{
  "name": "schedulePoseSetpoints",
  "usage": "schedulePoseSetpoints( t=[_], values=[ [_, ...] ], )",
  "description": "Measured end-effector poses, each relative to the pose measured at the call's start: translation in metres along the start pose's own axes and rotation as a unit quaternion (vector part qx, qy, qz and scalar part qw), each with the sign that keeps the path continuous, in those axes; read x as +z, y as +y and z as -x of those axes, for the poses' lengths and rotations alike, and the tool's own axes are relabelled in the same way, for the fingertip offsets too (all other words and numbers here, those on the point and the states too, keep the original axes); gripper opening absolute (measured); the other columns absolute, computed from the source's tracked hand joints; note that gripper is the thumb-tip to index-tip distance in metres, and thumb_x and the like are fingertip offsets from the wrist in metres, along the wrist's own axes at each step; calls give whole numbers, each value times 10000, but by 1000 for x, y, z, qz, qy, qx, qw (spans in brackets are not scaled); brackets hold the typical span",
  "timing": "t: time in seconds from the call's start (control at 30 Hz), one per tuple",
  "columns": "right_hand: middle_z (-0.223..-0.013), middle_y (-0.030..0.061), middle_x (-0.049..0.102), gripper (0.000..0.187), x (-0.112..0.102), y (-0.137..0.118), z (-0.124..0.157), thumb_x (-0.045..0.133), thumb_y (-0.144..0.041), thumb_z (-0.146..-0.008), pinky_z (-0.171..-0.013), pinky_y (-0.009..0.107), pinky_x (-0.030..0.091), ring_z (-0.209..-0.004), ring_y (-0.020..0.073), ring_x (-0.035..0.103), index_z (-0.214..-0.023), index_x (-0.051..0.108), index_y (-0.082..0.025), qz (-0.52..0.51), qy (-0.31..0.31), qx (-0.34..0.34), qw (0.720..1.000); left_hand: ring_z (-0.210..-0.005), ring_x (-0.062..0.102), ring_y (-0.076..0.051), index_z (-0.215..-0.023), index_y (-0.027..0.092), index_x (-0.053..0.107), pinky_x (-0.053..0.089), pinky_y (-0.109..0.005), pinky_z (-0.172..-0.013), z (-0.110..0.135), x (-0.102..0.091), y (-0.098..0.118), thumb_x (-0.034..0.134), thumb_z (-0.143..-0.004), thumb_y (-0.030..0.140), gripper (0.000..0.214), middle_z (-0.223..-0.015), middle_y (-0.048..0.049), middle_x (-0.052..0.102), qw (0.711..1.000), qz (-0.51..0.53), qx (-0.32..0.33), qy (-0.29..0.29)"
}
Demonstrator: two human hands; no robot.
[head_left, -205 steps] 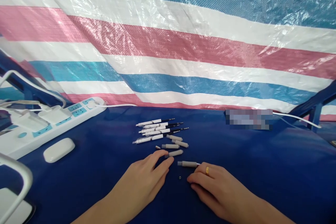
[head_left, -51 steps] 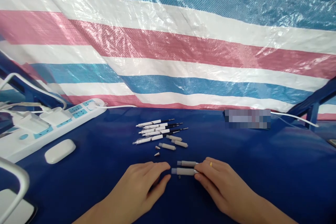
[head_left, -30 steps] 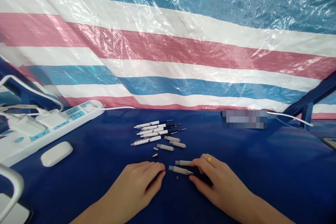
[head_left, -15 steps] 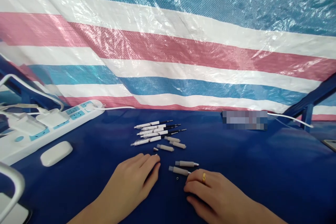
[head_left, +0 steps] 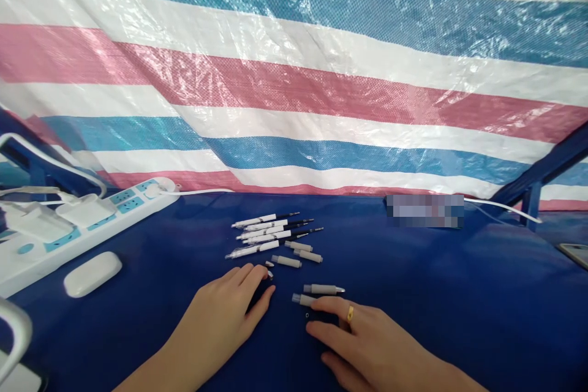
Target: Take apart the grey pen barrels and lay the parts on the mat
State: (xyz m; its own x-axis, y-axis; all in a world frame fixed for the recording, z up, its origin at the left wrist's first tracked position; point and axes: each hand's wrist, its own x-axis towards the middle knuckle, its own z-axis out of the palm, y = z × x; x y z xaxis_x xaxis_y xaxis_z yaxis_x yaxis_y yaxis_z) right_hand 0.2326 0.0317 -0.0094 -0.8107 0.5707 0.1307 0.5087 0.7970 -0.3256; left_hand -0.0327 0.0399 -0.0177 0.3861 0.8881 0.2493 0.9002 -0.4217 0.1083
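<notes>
My left hand [head_left: 229, 303] rests low over the blue table, thumb apart from the fingers, its fingertips at a small silver pen tip [head_left: 270, 275]. Another pen tip [head_left: 269, 264] lies just beyond. My right hand [head_left: 356, 331], with a gold ring, has its fingers spread. Its index finger touches a grey pen grip section [head_left: 303, 299] and partly covers it. Above that lies a second grip section [head_left: 323, 289] with a silver tip fitted. A tiny ring-shaped piece [head_left: 307, 315] sits near the right fingertips. Farther back are several grey grip sections [head_left: 287, 261] without tips.
Several white pen bodies [head_left: 257, 249] with exposed dark refills lie side by side at the back. On the left are a white power strip [head_left: 105, 220] with plugs and a white rounded case [head_left: 93, 274]. A blurred-out object [head_left: 425, 211] stands at the back right, before striped sheeting [head_left: 294, 92].
My right hand has moved left, its index finger now over the nearer grip section. My left fingers have opened, and a silver pen tip shows beside them. The view has shifted slightly.
</notes>
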Motion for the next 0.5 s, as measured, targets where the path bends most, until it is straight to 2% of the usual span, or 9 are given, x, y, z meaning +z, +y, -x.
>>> schedulePoseSetpoints(
  t=[0.2,0.37,0.5],
  values=[
    [-1488,20,372,436,5,4,-1,372,-370,-939,-775,278,555,-947,151,632,-1355,424,-251,86,0,-59,995,-732,619,-176,-928,226,534,442,-283,-609,-2,1,-5,334,-989,306,223,-816,10,618,1000,23,1,-20],
    [-1507,-9,340,433,6,1,0,361,-379,-942,-751,282,541,-913,147,627,-1356,418,-267,105,-26,-45,993,-664,593,-169,-783,213,500,412,-267,-560,-6,-1,-6,328,-987,321,288,-711,17,574,999,25,-4,-37],
    [-1490,-14,369,415,3,-1,-1,326,-365,-956,-774,275,529,-942,140,614,-1346,420,-259,100,-34,-46,993,-706,610,-163,-857,218,556,452,-263,-611,-6,-1,-5,343,-987,308,265,-764,10,616,998,48,34,-37]
  ],
)
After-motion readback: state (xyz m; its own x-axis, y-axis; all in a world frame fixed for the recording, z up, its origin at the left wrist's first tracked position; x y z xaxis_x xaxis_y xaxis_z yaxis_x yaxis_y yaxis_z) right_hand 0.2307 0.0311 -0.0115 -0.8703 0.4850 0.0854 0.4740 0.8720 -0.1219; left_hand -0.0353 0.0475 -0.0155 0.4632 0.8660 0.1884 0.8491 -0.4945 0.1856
